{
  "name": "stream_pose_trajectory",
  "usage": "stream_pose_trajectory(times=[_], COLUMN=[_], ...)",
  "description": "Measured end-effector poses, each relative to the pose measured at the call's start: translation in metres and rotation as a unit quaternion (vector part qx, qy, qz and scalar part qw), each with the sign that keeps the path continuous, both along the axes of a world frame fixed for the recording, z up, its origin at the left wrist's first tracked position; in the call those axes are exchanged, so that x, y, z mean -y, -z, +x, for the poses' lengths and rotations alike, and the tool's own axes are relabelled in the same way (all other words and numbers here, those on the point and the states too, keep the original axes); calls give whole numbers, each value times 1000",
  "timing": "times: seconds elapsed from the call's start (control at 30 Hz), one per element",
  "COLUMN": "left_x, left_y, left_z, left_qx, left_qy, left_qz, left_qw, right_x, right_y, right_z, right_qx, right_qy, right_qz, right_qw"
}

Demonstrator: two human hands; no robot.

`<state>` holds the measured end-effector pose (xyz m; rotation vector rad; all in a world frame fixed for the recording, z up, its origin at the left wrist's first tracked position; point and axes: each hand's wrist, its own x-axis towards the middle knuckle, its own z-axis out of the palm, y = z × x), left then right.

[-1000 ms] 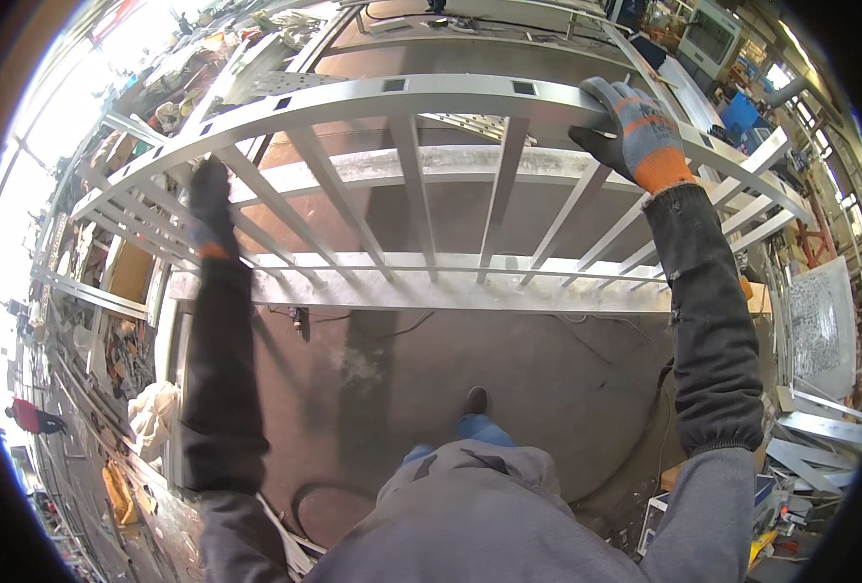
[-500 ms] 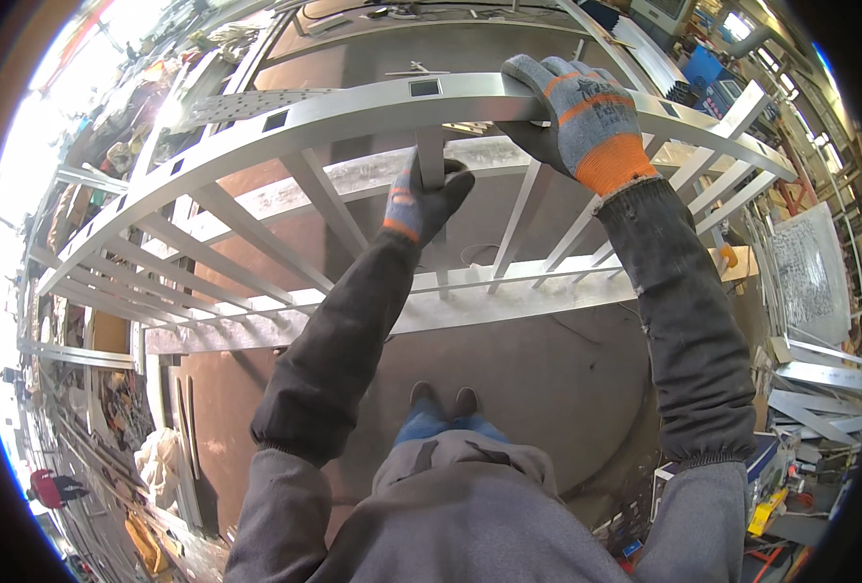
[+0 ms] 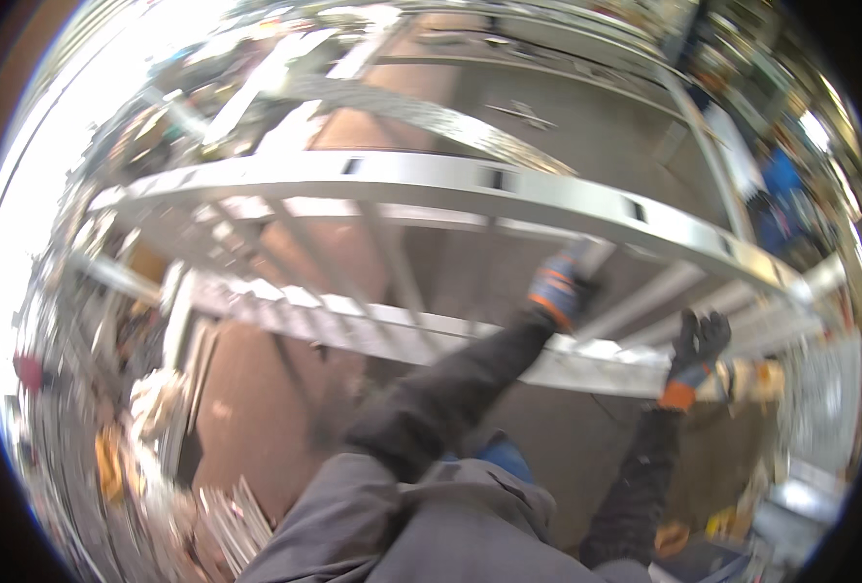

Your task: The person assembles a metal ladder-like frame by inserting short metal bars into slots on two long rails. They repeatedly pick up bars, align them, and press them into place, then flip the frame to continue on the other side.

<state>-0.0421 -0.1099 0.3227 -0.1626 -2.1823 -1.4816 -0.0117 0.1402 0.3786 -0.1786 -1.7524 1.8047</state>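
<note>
A silvery metal railing frame stands across my front, its long top rail (image 3: 411, 183) cut with dark rectangular slots. Slanting bars (image 3: 392, 257) run between that rail and a broad lower beam (image 3: 547, 371). My left hand (image 3: 559, 290), in a grey and orange work glove, is closed around one bar (image 3: 598, 257) just under the rail; motion blurs its fingers. To its right and nearer to me, my right hand (image 3: 700, 352) has its gloved fingers spread and holds nothing. It hovers close to the bars at the railing's right end.
A perforated metal strip (image 3: 450, 126) lies beyond the top rail. At the right end, a wooden block (image 3: 742, 381) sits by the lower beam. Metal offcuts (image 3: 805, 500) are heaped at lower right, and a pale cloth bundle (image 3: 157, 396) is at the left.
My right hand has let go of the top rail and dropped toward me, opening. My left hand, still around a bar, appears further right. The whole view has swung and blurred.
</note>
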Motion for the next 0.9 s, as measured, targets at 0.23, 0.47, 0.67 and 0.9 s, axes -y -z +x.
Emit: stream_pose_trajectory(times=[0.23, 0.47, 0.67, 0.9], left_x=[-4, 117, 166, 209], left_y=[-57, -54, -55, -47], left_z=[48, 126, 91, 45], left_qx=[-3, -96, -137, -88], left_qy=[-111, -423, -395, -226], left_qz=[-73, -40, 2, 207], left_qw=[991, 900, 908, 948], right_x=[28, 37, 55, 52], right_y=[53, 50, 50, 43], right_z=[-55, -76, -94, -86], right_qx=[22, -15, -1, -17], right_qy=[-197, -328, -256, -219], right_qz=[101, 42, 10, 110], right_qw=[975, 944, 967, 969])
